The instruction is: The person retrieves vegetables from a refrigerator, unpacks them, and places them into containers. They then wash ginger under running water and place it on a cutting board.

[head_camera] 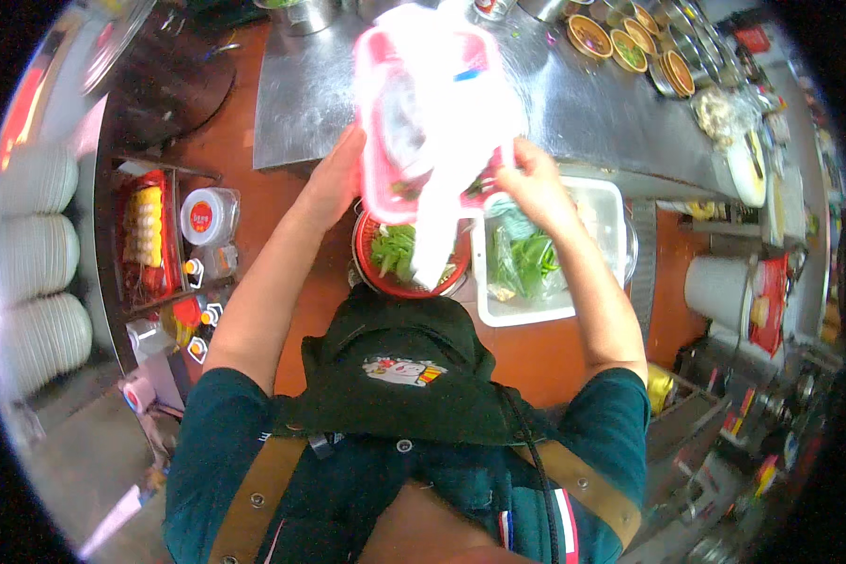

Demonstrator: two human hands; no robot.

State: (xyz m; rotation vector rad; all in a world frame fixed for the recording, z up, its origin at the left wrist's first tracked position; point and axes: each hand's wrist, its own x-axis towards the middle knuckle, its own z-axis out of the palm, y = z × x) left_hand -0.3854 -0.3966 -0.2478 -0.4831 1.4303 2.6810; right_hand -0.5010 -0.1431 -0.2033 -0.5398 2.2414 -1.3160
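Observation:
A pink plastic basket (pixel 381 190) is held at the near edge of the steel counter by both hands. My left hand (pixel 344 166) grips its left rim, and my right hand (pixel 529 173) is at its lower right corner. A bright white glare hides much of what lies in the basket; a clear plastic bag or lid and bits of green show. Below it stands a red colander (pixel 381 275) with leafy greens (pixel 393 252). Beside that, under my right forearm, a white plastic tub (pixel 493 310) holds bagged green vegetables (pixel 529 261).
On the steel counter (pixel 303 106) stand several small bowls (pixel 590 37) at the back right and a metal pot (pixel 307 17) at the back left. A cutting board (pixel 746 169) lies far right. Stacked white plates (pixel 39 254) and an egg tray (pixel 144 225) are at the left.

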